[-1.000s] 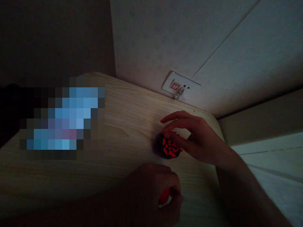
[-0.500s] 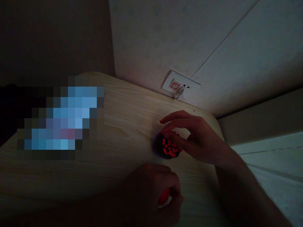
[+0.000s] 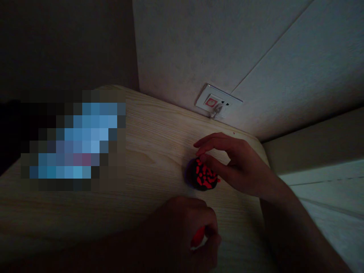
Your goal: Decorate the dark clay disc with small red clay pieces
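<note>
A small round dark container [image 3: 190,175], with a dark purplish side, sits tilted toward me on the wooden table. Several bright red pieces [image 3: 207,176] show against black in its top. Over its far rim is my right hand [image 3: 233,161], thumb and index fingertips pressed together, the other fingers bent. Whether a tiny piece is caught between those tips cannot be made out. Nearer to me, my left hand [image 3: 187,227] is curled round a smooth red object [image 3: 198,237]; most of that object is hidden by the fingers.
The pale wood-grain tabletop [image 3: 153,132] has a rounded far right corner and meets a light wall. A wall socket [image 3: 218,101] with a plug in it is just above the table's back edge. At left lies a blurred-out bright blue screen [image 3: 85,140].
My right thumb tip has risen slightly from the red pieces toward the index fingertip. My left hand keeps its curl round the red object. The view has shifted very little.
</note>
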Demonstrator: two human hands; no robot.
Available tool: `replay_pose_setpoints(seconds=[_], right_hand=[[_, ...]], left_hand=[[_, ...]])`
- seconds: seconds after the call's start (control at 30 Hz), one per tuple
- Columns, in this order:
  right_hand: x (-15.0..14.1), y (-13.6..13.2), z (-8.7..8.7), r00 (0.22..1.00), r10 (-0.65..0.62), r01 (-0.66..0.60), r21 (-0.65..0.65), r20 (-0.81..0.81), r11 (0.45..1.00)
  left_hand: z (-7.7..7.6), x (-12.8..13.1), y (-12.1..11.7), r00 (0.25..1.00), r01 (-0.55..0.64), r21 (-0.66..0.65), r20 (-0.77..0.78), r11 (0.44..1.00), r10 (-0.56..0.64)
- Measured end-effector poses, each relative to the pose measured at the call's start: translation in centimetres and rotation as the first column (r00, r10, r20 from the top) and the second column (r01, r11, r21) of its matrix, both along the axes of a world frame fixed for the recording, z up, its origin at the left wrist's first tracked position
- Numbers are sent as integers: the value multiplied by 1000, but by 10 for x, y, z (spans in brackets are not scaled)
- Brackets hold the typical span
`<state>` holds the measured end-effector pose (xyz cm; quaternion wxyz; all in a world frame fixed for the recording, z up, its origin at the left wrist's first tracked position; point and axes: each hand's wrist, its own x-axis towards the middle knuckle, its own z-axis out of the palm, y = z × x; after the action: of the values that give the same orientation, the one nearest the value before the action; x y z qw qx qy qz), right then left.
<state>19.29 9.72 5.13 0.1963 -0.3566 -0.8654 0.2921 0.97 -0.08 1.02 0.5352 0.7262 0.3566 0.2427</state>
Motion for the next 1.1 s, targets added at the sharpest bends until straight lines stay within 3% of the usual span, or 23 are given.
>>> replay_pose_setpoints(seconds=[0.8,1.1], right_hand=[[-2,-1,2,998,28,-27,-16,47,999],[4,-4,10,988,-152,152,-26,-9,988]], left_hand=[[1,-1,-2,999,-3,34,35,999,2],[-3,0,1,996,4,14,85,1000,-5]])
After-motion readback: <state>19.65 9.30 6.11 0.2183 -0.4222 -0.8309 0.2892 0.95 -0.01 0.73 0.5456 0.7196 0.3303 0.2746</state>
